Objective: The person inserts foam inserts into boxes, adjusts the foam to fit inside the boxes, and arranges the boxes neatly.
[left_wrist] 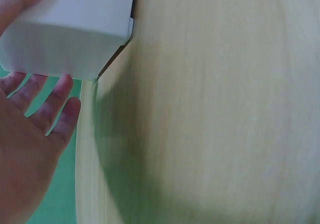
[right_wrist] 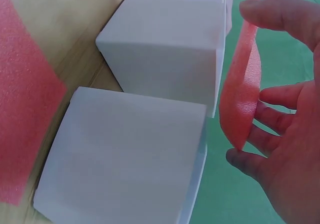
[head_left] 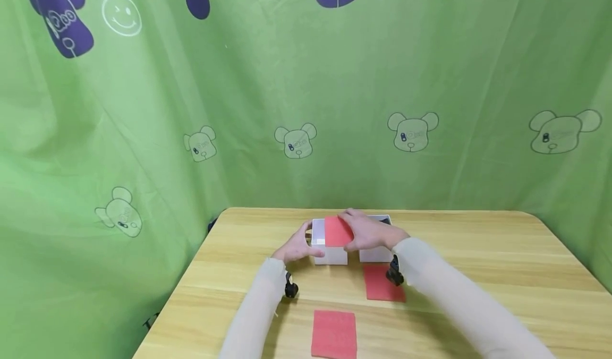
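Note:
My left hand holds a white open-topped box at its left side, thumb on the front face and fingers along the side. In the left wrist view those fingertips touch the box's side wall. Above the box's opening, my right hand grips a red foam sheet between thumb and fingers. The right wrist view shows the sheet bowed slightly within that grip. Close to the right of the first box stands a second white box, with something dark inside, partly hidden by my right hand.
Another red foam sheet lies in front of the second box, and one more red sheet is nearer me on the wooden table. A green curtain hangs behind the table's back edge.

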Action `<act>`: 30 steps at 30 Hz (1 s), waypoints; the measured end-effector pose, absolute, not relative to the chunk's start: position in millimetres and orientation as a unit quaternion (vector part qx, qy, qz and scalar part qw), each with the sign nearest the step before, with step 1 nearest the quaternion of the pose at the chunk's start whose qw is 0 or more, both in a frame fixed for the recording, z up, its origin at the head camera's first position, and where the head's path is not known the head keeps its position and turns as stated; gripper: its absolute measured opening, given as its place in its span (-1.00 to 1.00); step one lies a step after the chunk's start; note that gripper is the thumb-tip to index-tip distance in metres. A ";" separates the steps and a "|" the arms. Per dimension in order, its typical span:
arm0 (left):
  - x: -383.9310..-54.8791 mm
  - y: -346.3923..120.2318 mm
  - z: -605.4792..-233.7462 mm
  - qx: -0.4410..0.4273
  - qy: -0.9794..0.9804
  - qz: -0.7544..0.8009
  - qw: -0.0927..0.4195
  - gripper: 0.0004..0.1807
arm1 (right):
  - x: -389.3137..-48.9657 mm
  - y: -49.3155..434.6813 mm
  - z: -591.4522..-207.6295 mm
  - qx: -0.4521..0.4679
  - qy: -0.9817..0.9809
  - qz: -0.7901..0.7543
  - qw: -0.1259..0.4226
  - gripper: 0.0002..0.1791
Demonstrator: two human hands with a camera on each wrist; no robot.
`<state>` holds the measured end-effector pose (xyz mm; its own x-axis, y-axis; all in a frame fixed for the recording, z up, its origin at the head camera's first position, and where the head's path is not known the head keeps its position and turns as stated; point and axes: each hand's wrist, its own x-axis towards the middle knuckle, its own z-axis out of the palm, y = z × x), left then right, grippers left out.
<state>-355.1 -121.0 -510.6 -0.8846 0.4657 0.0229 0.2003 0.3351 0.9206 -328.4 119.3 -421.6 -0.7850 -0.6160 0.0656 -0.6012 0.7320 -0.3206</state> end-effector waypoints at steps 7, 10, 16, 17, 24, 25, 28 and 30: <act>-356.1 -121.8 -516.0 0.212 0.804 0.541 0.124 0.14 | -337.5 110.1 -428.5 -0.313 0.931 -0.181 0.047 -0.03; -356.1 -121.5 -515.3 0.213 0.804 0.541 0.125 0.12 | -340.9 106.7 -429.6 -0.310 0.931 -0.185 0.056 -0.05; -358.8 -122.4 -516.0 0.208 0.807 0.539 0.124 0.13 | -347.5 101.0 -432.8 -0.299 0.933 -0.193 0.061 -0.06; -359.3 -122.7 -516.1 0.207 0.808 0.538 0.125 0.13 | -348.5 100.3 -433.3 -0.299 0.932 -0.194 0.061 -0.05; -361.0 -123.2 -517.6 0.210 0.813 0.529 0.124 0.12 | -353.9 96.5 -435.5 -0.302 0.931 -0.199 0.056 -0.05; -360.9 -123.1 -517.4 0.212 0.813 0.529 0.123 0.12 | -354.3 95.9 -435.3 -0.302 0.930 -0.202 0.056 -0.06; -360.5 -123.0 -516.6 0.210 0.814 0.528 0.123 0.13 | -355.6 93.7 -435.3 -0.308 0.927 -0.206 0.052 -0.06; -360.6 -123.0 -516.0 0.208 0.816 0.526 0.122 0.15 | -356.6 91.9 -436.0 -0.307 0.927 -0.208 0.053 -0.07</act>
